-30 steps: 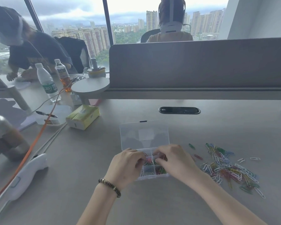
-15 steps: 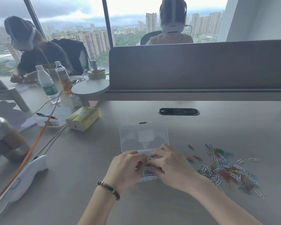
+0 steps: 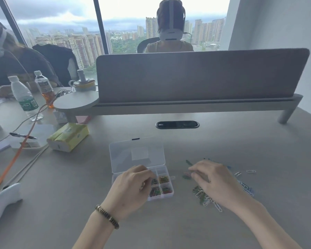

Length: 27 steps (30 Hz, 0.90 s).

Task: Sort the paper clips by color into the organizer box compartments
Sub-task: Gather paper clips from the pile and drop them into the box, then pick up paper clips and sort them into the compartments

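Note:
A clear plastic organizer box lies open on the grey desk, its lid folded back. Several compartments hold coloured paper clips. My left hand, with a beaded bracelet on the wrist, rests over the box's left side with fingers curled at a compartment; I cannot see whether it holds a clip. My right hand hovers palm down over the loose pile of mixed-colour paper clips to the right of the box, fingers spread and reaching left toward a green clip. The hand hides much of the pile.
Two white clips lie apart at the right. A yellow tissue pack, a pen on a white tray, water bottles and an orange cable are at the left. A grey divider stands behind; people sit beyond.
My right hand has left the box and moved right over the clip pile. My left hand stays at the box. The camera has tilted, so the box's compartments now show.

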Available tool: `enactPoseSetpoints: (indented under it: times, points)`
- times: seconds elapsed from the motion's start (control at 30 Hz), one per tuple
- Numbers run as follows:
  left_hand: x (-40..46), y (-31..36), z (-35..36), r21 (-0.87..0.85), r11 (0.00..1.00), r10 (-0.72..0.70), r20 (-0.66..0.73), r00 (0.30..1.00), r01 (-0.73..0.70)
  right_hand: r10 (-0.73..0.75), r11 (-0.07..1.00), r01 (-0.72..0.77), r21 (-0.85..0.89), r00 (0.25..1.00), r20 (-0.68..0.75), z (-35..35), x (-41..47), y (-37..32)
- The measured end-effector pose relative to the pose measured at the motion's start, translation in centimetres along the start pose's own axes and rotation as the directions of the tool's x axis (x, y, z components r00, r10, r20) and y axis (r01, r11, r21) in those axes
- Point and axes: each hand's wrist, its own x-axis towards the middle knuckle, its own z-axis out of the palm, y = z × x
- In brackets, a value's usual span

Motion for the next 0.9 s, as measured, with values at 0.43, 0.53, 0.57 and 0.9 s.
enactPoseSetpoints:
  times: [0.43, 0.53, 0.57, 0.9]
  points:
    - [9.0, 6.0, 6.5, 0.192, 0.966, 0.046, 0.534, 0.844, -0.174, 0.555, 0.790, -0.478, -0.385, 0.823, 0.118, -6.3, -5.1, 9.2]
    - [10.5, 4.7, 8.3, 0.189, 0.973, -0.013, 0.610, 0.792, -0.130, 0.519, 0.815, -0.434, -0.384, 0.842, 0.150, -6.2, -4.6, 11.1]
    - [10.8, 4.3, 8.9, 0.167, 0.980, -0.019, 0.622, 0.782, -0.109, 0.495, 0.831, -0.411, -0.375, 0.854, 0.159, -6.1, -4.4, 11.4]
    - [10.2, 7.0, 10.7, 0.061, 0.964, 0.192, 0.513, 0.837, -0.259, 0.181, 0.963, -0.148, -0.226, 0.975, 0.131, -4.0, -4.8, 9.1]
